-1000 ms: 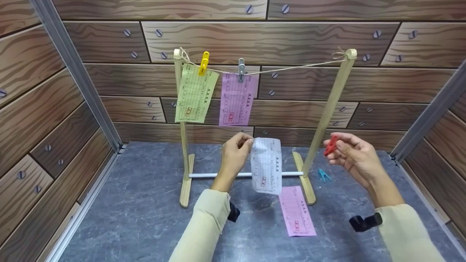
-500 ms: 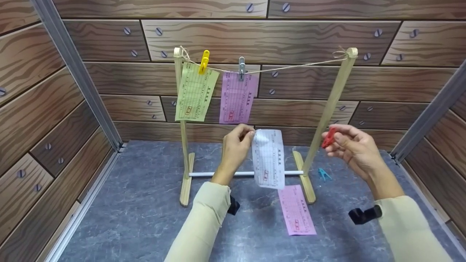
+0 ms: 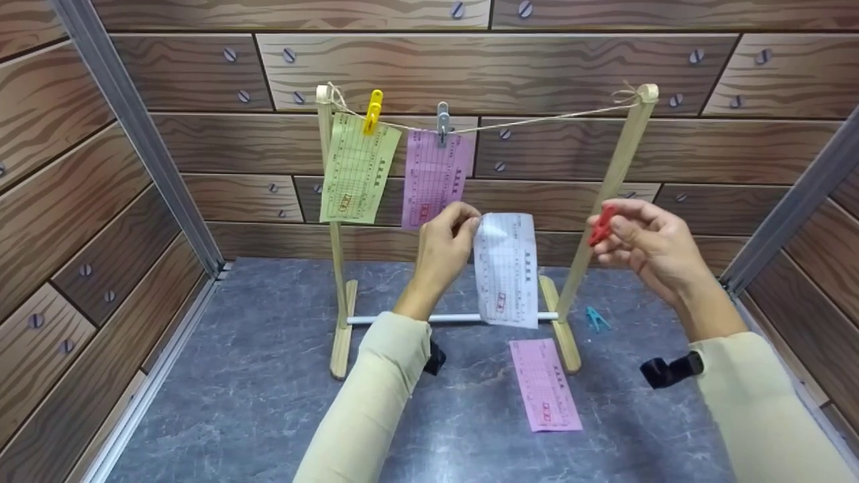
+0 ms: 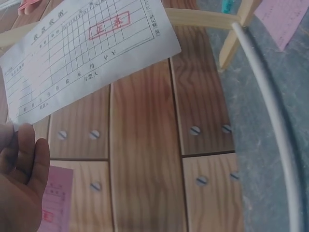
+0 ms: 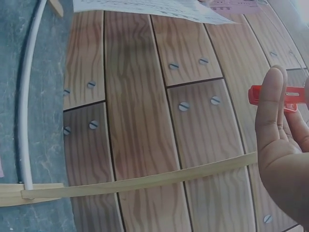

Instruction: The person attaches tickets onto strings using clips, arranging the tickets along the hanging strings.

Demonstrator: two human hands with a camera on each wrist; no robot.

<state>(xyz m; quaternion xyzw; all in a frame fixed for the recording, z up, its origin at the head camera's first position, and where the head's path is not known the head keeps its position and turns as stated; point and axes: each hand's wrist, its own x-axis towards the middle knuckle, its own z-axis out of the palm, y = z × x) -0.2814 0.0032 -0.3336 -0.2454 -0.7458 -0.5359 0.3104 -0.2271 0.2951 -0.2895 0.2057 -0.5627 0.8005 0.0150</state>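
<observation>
Already two slips hang pegged on the string (image 3: 537, 121); the left hand (image 3: 443, 248) pinches a white slip (image 3: 507, 268) below it, the right hand (image 3: 647, 245) grips a red peg (image 3: 600, 227), and a pink slip (image 3: 545, 386) waits on the floor.

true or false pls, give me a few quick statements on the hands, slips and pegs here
1. The left hand pinches a white slip by its top corner. True.
2. The right hand holds a blue peg. False: it holds a red peg; the blue peg lies on the grey floor.
3. Three slips hang on the string. False: two, a green slip and a pink slip.
4. A yellow peg clips the green slip. True.
5. Another pink slip lies flat on the floor. True.
</observation>
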